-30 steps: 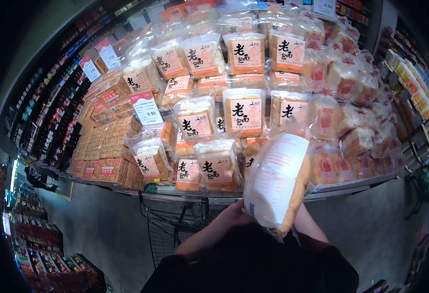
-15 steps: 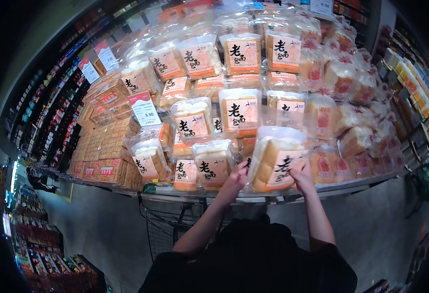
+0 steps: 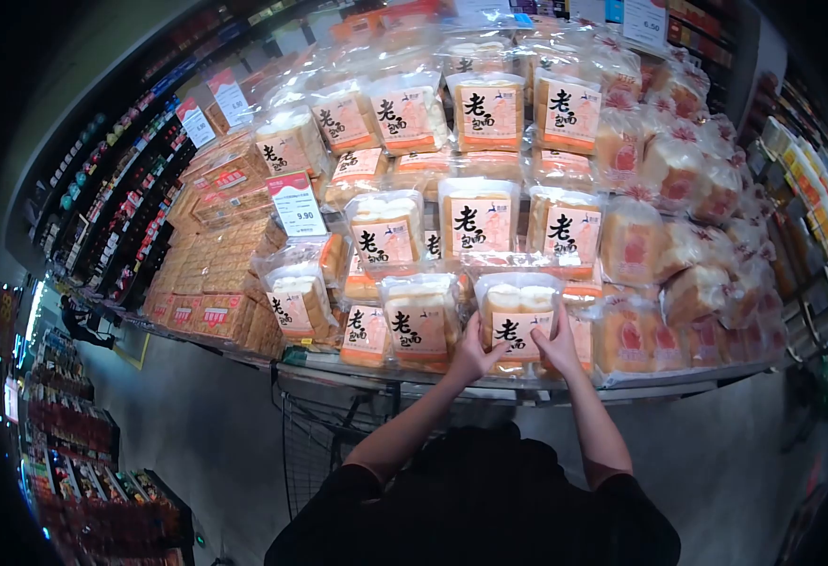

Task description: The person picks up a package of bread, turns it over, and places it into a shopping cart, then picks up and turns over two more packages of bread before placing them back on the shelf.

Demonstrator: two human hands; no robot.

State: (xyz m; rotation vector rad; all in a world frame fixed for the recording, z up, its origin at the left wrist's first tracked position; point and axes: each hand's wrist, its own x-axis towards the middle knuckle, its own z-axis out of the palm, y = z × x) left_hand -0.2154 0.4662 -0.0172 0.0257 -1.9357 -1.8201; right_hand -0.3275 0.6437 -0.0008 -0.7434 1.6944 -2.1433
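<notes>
A clear bag of bread (image 3: 518, 300) with a pink-orange label and black characters stands upright at the front edge of the display. My left hand (image 3: 475, 353) grips its left side, the thumb lying over the label. On the opposite side my right hand (image 3: 559, 345) holds it, thumb also across the front. The fingers behind the bag are partly hidden. Just left of it stands a matching bread bag (image 3: 420, 316), apart from my left hand. Another bread bag (image 3: 477, 217) rises behind the held one.
Round-tied bread bags (image 3: 635, 241) are piled on the right. Stacked packs of brown squares (image 3: 216, 259) fill the left, beside a 9.90 price sign (image 3: 298, 205). A wire shopping cart (image 3: 324, 429) stands below the display edge, left of my body.
The bread bag has gone from tilted and raised nearer me to upright among the front row, further left. My left hand has come onto its side; my right hand has shifted with it.
</notes>
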